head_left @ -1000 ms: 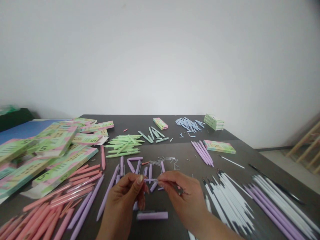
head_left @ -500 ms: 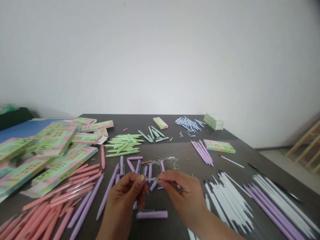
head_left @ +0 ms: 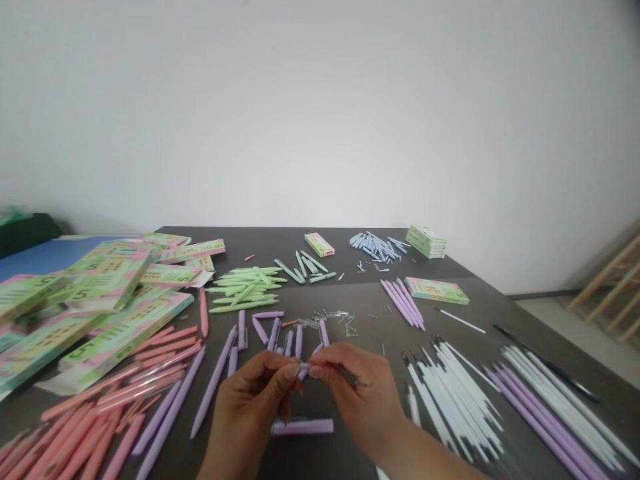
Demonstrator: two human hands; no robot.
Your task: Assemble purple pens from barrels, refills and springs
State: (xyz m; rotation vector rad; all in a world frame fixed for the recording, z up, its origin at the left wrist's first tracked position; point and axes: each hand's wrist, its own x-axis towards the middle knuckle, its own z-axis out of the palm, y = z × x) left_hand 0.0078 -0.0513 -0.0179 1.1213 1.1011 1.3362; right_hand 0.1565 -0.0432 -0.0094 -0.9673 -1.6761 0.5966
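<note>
Both hands meet low in the middle, above the dark table. My left hand is closed in a pinch on a small purple pen part. My right hand pinches the other end of that part, so its fingertips nearly touch the left ones. Fingers cover most of the piece. Below them lies a purple upper pen barrel with a clear clip. Just beyond the hands, several short purple barrels and small clear clips are scattered.
Coral pens and printed pen boxes fill the left. Green barrels and blue pen parts lie farther back. White refills and long purple barrels spread on the right, with a flat box behind.
My hands have come closer together, the right moving left toward the left one. The small purple part between them is now mostly covered by fingertips.
</note>
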